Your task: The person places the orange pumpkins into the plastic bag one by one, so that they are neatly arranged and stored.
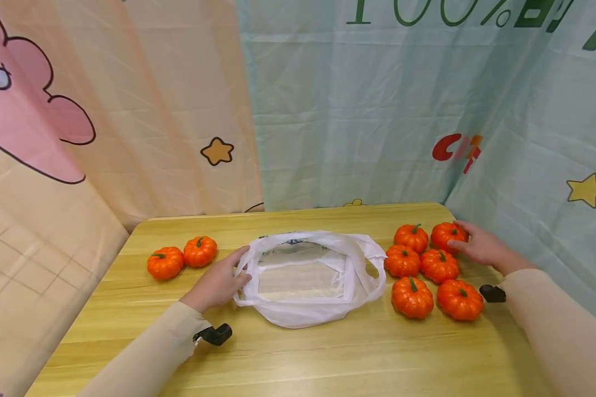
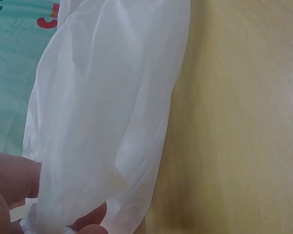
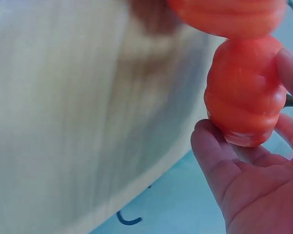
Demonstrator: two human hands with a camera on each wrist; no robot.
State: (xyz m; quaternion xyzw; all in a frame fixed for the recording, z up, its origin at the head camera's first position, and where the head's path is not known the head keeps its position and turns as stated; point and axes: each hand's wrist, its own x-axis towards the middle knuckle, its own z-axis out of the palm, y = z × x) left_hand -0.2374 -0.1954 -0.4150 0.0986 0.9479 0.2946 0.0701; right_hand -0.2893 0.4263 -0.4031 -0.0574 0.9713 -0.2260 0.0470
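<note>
A white plastic bag point(image 1: 303, 317) lies with its mouth spread wide in the middle of the table. At its left side my left hand point(image 1: 220, 281) grips the edge near a handle; in the left wrist view the thin plastic point(image 2: 102, 107) passes between thumb and fingertips point(image 2: 93, 217). My right hand point(image 1: 482, 248) holds a small orange pumpkin point(image 1: 444, 234) at the back right. The right wrist view shows thumb and fingers curved about that pumpkin point(image 3: 244, 92), with another orange pumpkin point(image 3: 229, 17) against it.
Several more orange pumpkins point(image 1: 412, 298) sit grouped right of the bag, close to its right handle. Two others, one plain on the outer side point(image 1: 165, 263), stand left of the bag. Printed cloth curtains point(image 1: 347, 121) hang behind the wooden table point(image 1: 303, 364).
</note>
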